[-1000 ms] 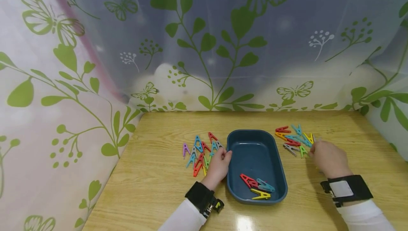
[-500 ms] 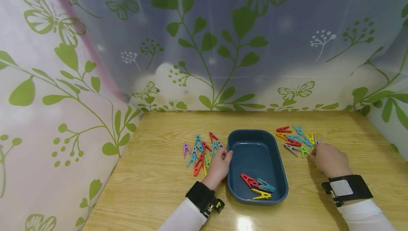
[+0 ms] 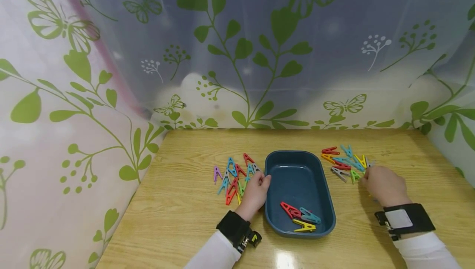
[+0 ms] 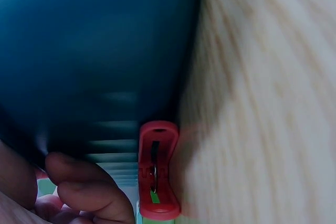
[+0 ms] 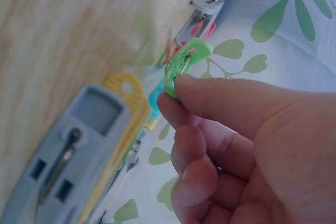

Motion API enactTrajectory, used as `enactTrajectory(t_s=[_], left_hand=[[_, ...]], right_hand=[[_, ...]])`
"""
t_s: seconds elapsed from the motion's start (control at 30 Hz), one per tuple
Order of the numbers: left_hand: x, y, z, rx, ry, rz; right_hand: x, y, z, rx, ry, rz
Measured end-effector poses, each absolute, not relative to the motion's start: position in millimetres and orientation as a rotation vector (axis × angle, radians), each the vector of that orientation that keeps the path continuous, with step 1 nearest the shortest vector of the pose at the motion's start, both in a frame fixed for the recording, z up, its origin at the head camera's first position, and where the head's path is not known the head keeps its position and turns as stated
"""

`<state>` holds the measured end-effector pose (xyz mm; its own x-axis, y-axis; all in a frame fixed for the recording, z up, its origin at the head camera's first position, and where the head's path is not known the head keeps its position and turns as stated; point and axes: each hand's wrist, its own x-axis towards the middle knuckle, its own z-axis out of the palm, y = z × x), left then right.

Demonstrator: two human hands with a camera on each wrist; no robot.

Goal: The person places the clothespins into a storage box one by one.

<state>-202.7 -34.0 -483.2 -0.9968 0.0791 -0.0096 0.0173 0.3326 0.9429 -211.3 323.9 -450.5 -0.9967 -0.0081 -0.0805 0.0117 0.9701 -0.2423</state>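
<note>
My left hand (image 3: pixel 255 192) grips the left rim of a dark blue plastic bin (image 3: pixel 293 182). In the left wrist view, its curled fingers (image 4: pixel 84 182) lie against the bin wall (image 4: pixel 94 40), beside a red clothespin (image 4: pixel 159 171). On the right, my right hand (image 3: pixel 384 186) is low over the table at the edge of a clothespin pile. Its thumb and index finger pinch a green clothespin (image 5: pixel 188 64), while the other fingers curl in below. Inside the bin, red, blue and yellow clothespins (image 3: pixel 304 225) lie near the front end.
To the left of the bin is a pile of several mixed clothespins (image 3: pixel 231 182), partly hidden by the left hand. More clothespins (image 3: pixel 342 163) lie at the right. Close to the right hand are a grey clothespin (image 5: pixel 68 145) and a yellow one (image 5: pixel 137 103). A patterned curtain (image 3: pixel 237 75) rises behind the wooden table (image 3: pixel 178 219).
The right hand stays almost in place, and the green clothespin at its fingertips has shifted very slightly. The left hand and bin have not visibly moved.
</note>
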Motion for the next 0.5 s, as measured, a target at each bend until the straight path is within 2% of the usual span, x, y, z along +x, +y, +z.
enactTrajectory(t_s=[0.3,0.5], left_hand=[[-202.6,-33.1,-481.8,0.119,2.555,1.785],[-202.3,-33.7,-481.9,0.102,2.533,1.782]], right_hand=[[-205.5,312.4,-442.0,-0.045,3.257,-0.347],[-196.2,287.1,-429.7,-0.255,3.483,-0.348]])
